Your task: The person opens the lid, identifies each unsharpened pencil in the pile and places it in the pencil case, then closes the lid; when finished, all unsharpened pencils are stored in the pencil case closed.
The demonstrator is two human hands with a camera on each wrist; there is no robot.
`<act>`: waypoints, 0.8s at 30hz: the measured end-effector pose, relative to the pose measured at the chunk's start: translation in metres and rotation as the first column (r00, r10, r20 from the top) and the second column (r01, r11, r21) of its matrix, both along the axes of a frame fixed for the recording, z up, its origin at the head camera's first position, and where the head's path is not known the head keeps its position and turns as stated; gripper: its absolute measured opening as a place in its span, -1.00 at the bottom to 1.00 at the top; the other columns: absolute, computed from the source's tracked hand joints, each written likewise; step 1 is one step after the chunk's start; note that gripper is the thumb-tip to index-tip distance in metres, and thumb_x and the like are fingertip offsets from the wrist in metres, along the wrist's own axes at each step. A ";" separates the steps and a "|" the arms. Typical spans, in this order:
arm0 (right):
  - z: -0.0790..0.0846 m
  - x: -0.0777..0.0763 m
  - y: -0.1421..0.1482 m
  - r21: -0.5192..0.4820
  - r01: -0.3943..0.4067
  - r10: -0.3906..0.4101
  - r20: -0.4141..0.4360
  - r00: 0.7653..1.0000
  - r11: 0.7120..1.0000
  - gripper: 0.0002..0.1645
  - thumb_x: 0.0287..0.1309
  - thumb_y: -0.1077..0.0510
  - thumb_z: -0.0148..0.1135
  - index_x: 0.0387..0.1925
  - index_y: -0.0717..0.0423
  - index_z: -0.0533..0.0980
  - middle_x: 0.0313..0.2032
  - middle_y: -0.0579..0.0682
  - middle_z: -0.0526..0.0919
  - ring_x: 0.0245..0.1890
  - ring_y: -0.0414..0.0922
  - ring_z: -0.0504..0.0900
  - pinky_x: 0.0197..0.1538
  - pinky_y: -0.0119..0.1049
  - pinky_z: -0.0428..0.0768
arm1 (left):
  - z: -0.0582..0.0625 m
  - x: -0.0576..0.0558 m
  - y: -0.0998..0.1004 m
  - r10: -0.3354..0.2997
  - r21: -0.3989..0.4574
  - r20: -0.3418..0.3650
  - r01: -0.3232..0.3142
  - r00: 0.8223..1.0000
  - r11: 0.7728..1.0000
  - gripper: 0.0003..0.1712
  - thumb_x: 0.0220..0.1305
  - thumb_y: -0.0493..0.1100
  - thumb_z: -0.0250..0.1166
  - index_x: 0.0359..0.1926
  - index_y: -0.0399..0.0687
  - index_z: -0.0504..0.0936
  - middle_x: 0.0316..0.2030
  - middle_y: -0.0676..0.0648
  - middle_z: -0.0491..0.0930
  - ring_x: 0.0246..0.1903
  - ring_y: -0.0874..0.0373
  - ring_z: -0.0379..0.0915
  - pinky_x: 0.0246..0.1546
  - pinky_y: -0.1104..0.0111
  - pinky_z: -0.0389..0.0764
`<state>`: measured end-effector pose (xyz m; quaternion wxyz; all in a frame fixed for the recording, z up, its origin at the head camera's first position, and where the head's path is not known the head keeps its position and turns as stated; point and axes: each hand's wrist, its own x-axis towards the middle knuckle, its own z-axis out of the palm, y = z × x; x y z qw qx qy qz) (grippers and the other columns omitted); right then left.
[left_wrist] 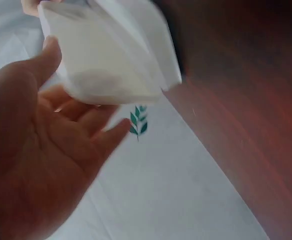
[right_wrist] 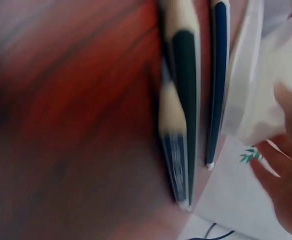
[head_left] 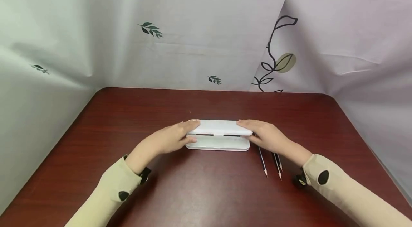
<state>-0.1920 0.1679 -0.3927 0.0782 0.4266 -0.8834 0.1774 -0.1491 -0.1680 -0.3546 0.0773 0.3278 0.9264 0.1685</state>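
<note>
A white pencil case [head_left: 222,143] lies on the table with its lid [head_left: 213,126] partly raised along the far side. At its left end my left hand [head_left: 172,138] holds the lid, thumb at the near side and fingers over the top and back. The right hand [head_left: 268,138] grips the other end in the same way. In the left wrist view the lid [left_wrist: 106,55] sits between thumb and fingers, with the base beside it. The right wrist view shows the lid's right end [right_wrist: 268,95] at the right thumb and fingers.
Three dark pencils lie right of the case, tips toward me: one pencil [head_left: 262,160] close to the case, the others [head_left: 277,167] under the right forearm. The red-brown table [head_left: 145,109] ends at a white, leaf-printed cloth [head_left: 193,40] behind and at both sides.
</note>
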 end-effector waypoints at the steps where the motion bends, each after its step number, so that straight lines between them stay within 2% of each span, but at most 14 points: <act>1: 0.001 0.002 0.001 0.054 -0.027 0.025 0.028 0.999 0.998 -0.31 0.13 -0.06 0.25 0.28 0.05 0.34 0.23 0.06 0.43 0.22 0.04 0.40 0.17 0.03 0.39 | 0.000 0.005 0.000 0.007 -0.031 0.016 -0.006 1.000 1.000 -0.34 0.39 0.02 0.03 0.37 -0.25 0.17 0.35 -0.21 0.18 0.35 -0.06 0.07 0.29 0.03 0.15; 5: 0.005 0.008 0.003 0.196 -0.085 0.062 0.121 0.991 0.977 -0.03 0.11 -0.35 0.09 0.40 0.06 0.10 0.37 0.13 0.16 0.35 0.09 0.17 0.29 0.12 0.19 | -0.003 0.017 0.002 0.015 -0.119 0.050 -0.009 0.999 0.993 -0.34 0.43 0.03 -0.06 0.40 -0.22 0.07 0.40 -0.19 0.04 0.39 -0.05 -0.07 0.30 -0.02 0.11; 10: 0.003 0.011 0.000 0.246 -0.100 0.069 0.131 0.989 0.964 0.03 0.10 -0.44 -0.02 0.42 0.08 0.06 0.41 0.15 0.07 0.39 0.06 0.07 0.31 0.15 0.12 | -0.005 0.023 0.002 0.021 -0.157 0.103 -0.005 0.994 0.988 -0.29 0.39 0.02 0.03 0.41 -0.20 0.05 0.43 -0.16 -0.04 0.41 -0.04 -0.15 0.27 -0.09 0.10; 13: -0.001 0.011 0.000 0.249 -0.103 0.072 0.128 0.989 0.963 0.06 0.07 -0.44 0.02 0.42 0.08 0.05 0.41 0.14 0.04 0.40 0.03 0.05 0.31 0.13 0.14 | -0.005 0.025 0.003 0.019 -0.171 0.088 -0.004 0.996 0.985 -0.29 0.35 -0.03 0.09 0.40 -0.23 0.09 0.42 -0.18 0.01 0.40 -0.06 -0.09 0.25 -0.11 0.13; 17: -0.005 0.010 0.000 0.246 -0.103 0.075 0.122 0.990 0.964 0.10 0.03 -0.45 0.08 0.43 0.06 0.02 0.43 0.11 0.01 0.42 -0.02 0.01 0.32 0.07 0.17 | -0.006 0.027 0.006 0.033 -0.225 0.027 -0.026 0.999 0.974 -0.26 0.30 -0.03 0.16 0.39 -0.22 0.13 0.40 -0.18 0.07 0.37 -0.06 0.00 0.23 -0.11 0.19; 21: -0.008 0.009 -0.001 0.252 -0.099 0.073 0.113 0.991 0.962 0.13 0.01 -0.44 0.12 0.43 0.08 0.01 0.43 0.11 -0.01 0.43 -0.01 -0.03 0.32 0.06 0.17 | -0.010 0.028 0.009 0.052 -0.270 -0.008 -0.052 0.999 0.961 -0.22 0.28 0.02 0.18 0.40 -0.20 0.11 0.40 -0.15 0.07 0.37 -0.07 0.01 0.23 -0.10 0.19; 24: -0.008 0.009 -0.002 0.267 -0.088 0.057 0.122 0.991 0.960 0.16 0.00 -0.45 0.12 0.44 0.09 -0.02 0.44 0.11 -0.03 0.43 0.02 -0.05 0.33 0.13 0.10 | -0.012 0.027 0.008 0.057 -0.262 0.003 -0.054 0.998 0.964 -0.18 0.27 0.06 0.18 0.41 -0.18 0.09 0.42 -0.14 0.02 0.39 -0.07 -0.05 0.26 -0.12 0.10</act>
